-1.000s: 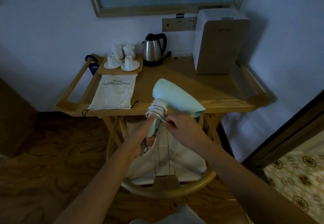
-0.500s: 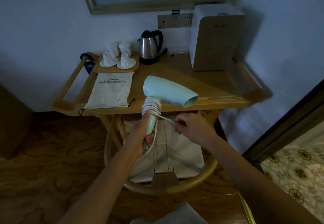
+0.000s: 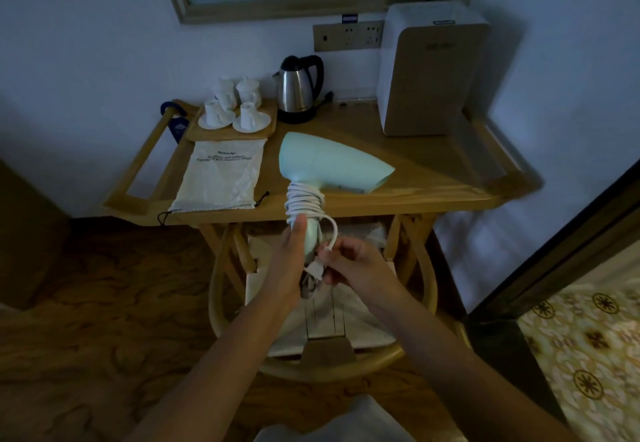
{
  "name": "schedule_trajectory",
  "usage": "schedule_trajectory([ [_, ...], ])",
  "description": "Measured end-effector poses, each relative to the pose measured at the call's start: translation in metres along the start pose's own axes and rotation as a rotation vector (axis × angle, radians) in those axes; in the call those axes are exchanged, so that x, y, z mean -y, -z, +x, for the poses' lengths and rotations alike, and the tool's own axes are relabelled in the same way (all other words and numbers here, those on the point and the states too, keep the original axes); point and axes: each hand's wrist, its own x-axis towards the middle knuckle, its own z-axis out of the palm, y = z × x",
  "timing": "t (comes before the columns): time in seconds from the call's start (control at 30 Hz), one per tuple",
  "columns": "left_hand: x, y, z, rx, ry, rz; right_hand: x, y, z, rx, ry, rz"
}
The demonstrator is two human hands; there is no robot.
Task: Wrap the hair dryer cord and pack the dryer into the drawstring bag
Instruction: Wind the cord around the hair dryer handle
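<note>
Step in hand: cord wrapping, judged to be near its end; most of the white round cord (image 3: pixel 304 202) sat coiled in tight turns around the upper handle of the pale mint-green plastic hair dryer (image 3: pixel 329 168), with only a short loop free beside the handle.
Dryer position: held upright in the air in front of the wooden tray-top table (image 3: pixel 408 178), nozzle pointing right, above a round-backed wooden chair (image 3: pixel 332 369).
Left hand (image 3: pixel 289 268): closed around the lower handle, thumb laid up along it, touching the lowest coils.
Right hand (image 3: pixel 353 265): fingers pinched on the tail of the cord next to the white plug (image 3: pixel 316 272), just beside the handle's base.
Bag: the flat off-white cloth drawstring bag (image 3: pixel 221 176) with dark printed lettering lay on the table's left part, mouth towards the person, black string ends trailing over the edge; not yet opened.
Next move calls for: probably tucking the plug end under a coil so the wrap would hold, then freeing one hand to open the bag's mouth.
Risk: the loose loop could let the coils slacken.
</note>
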Motion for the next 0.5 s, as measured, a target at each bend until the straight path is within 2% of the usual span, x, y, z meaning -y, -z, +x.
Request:
schedule_trajectory([
  [0.07,0.0,-0.001,-0.002,0.031,-0.001,-0.052,-0.003,0.001,0.004,-0.097,0.074,-0.165],
  [0.13,0.0,-0.002,-0.001,0.052,0.008,-0.108,-0.005,0.003,0.007,-0.117,0.138,-0.356],
  [0.3,0.006,0.002,0.001,0.117,0.018,-0.141,-0.004,0.004,0.007,-0.054,0.081,-0.336],
  [0.5,0.013,0.004,0.01,0.072,0.004,-0.072,-0.009,-0.002,0.006,-0.268,0.242,-0.685],
])
